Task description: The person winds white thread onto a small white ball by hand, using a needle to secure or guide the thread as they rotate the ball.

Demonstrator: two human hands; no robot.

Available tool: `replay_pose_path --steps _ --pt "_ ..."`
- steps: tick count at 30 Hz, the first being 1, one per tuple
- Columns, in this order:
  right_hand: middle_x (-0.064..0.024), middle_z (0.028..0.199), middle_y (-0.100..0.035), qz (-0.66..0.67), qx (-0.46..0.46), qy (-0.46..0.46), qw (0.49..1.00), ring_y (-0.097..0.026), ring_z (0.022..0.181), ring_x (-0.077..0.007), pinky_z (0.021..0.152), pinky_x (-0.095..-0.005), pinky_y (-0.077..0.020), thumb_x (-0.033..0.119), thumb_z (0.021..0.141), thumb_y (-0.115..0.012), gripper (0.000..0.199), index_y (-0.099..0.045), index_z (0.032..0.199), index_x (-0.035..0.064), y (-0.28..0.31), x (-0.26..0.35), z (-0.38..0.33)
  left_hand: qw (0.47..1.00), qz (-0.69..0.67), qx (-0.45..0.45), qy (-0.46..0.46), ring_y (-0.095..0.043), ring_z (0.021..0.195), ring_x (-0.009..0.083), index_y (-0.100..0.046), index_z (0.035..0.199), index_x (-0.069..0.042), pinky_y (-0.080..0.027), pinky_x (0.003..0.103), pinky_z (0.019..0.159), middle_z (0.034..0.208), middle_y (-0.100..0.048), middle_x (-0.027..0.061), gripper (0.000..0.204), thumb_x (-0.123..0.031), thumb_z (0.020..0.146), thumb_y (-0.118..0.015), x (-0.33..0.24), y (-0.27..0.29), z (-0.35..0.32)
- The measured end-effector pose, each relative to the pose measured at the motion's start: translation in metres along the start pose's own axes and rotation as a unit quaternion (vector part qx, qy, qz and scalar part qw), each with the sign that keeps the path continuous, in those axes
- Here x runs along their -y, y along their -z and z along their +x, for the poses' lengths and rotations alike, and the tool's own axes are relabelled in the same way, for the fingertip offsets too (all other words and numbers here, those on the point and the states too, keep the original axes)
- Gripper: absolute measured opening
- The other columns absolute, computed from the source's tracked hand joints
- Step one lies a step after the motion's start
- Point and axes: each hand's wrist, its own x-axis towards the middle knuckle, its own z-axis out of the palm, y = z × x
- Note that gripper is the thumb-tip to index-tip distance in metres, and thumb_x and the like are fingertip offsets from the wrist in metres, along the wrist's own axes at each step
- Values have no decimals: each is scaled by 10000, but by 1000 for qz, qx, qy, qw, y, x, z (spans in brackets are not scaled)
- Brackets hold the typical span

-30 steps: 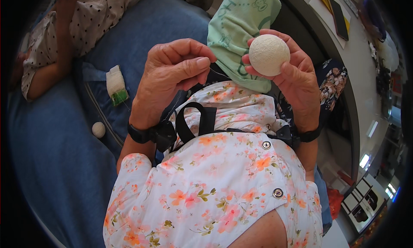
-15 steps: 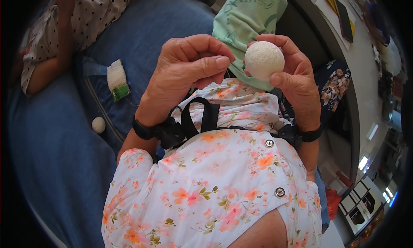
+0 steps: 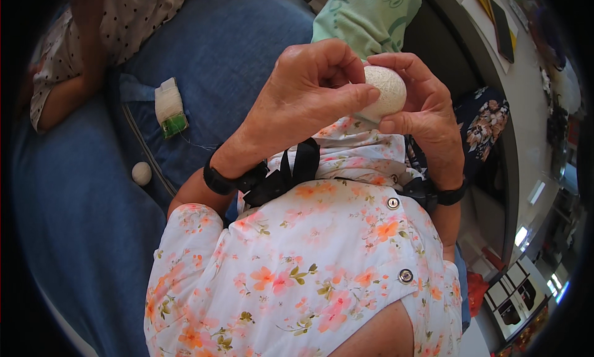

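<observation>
A cream, thread-wrapped ball (image 3: 390,92) is held up above my lap. The fingers and thumb of my right hand (image 3: 427,103) curve round its right side. My left hand (image 3: 322,88) is closed in a pinch at the ball's left side, its thumb overlapping it; whatever lies between those fingertips is too small or hidden to make out. On the blue cover to the left lies a bundle of cream thread (image 3: 167,102) wound on a green piece. A fine loose thread trails from it toward my left wrist.
A smaller cream ball (image 3: 142,174) rests on the blue cover (image 3: 68,208) by a zip. At the upper left is another person's arm with a dotted sleeve (image 3: 133,23). Green printed cloth (image 3: 365,23) lies beyond my hands. A dark phone (image 3: 502,32) lies on the right-hand surface.
My left hand has moved right and slightly up, from apart from the ball to its left side. The right hand still holds the ball in about the same place.
</observation>
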Motion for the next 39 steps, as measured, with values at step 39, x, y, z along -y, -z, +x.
replay_pose_path --steps 39 --pt "-43 779 -652 -82 -24 -98 992 -603 706 -82 653 -214 -486 131 817 -667 231 -656 987 -24 -14 13 18 979 -200 25 -26 -465 519 31 -617 1003 52 -282 154 425 748 -630 102 161 -6 856 -591 -18 16 16"
